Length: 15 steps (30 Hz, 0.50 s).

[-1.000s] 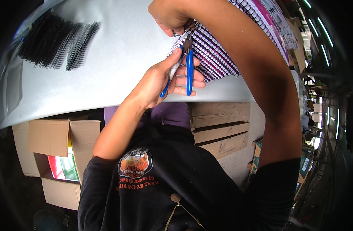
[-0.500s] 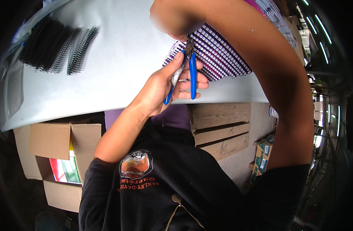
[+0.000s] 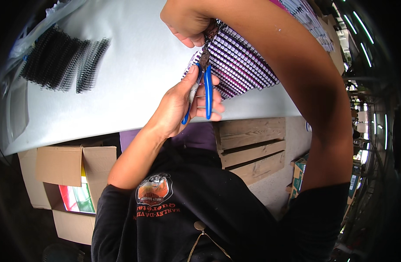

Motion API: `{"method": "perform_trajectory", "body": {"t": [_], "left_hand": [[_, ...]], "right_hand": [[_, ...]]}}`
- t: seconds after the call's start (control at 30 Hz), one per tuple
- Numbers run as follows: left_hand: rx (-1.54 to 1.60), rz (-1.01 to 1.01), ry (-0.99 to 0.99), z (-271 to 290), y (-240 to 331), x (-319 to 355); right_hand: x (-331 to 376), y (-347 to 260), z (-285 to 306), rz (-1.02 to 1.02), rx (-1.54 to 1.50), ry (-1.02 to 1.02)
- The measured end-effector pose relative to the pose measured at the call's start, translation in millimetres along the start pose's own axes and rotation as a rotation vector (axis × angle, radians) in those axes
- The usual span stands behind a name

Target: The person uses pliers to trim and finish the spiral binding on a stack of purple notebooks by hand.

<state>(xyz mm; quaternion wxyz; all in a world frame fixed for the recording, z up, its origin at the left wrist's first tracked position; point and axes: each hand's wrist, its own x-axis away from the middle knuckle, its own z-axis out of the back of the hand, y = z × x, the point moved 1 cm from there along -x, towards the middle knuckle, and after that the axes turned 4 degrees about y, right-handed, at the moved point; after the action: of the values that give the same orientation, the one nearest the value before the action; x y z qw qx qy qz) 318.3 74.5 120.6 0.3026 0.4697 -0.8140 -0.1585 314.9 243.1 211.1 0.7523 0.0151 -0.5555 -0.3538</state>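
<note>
My left hand (image 3: 176,102) holds cutting pliers (image 3: 208,94) with blue handles, the thumb on one handle and the fingers loosely behind the other. The metal jaws point away from me, at the near-left corner of a stack of coil-bound notebooks (image 3: 244,56). Black coils line the white, purple and magenta page edges. Bent over that corner, my right hand (image 3: 185,22) has its fingers curled together just beyond the jaws. A dark metal piece shows beside its fingers; what it grips is mostly hidden.
Black loose spiral coils (image 3: 56,61) lie in a bundle at the table's left. More notebooks (image 3: 307,22) sit at the far right. Below the pale tabletop (image 3: 130,65) stand an open cardboard box (image 3: 60,166) and a wooden crate (image 3: 253,131).
Both hands and the pliers have shifted slightly left in the picture. The pliers' handles are closer together, and the right hand's fingers show more clearly by the jaws.
</note>
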Motion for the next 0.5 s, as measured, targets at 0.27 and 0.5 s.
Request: {"method": "perform_trajectory", "body": {"t": [0.27, 0.5], "left_hand": [[-0.038, -0.034, -0.163, 15.6, -6.0, -4.8], [-0.185, -0.080, -0.107, 14.7, -3.4, -2.6]], "right_hand": [[1.3, -0.3, 3.0, 0.011, -0.008, 0.021], [2.3, 1.3, 3.9, 0.020, -0.014, 0.037]]}}
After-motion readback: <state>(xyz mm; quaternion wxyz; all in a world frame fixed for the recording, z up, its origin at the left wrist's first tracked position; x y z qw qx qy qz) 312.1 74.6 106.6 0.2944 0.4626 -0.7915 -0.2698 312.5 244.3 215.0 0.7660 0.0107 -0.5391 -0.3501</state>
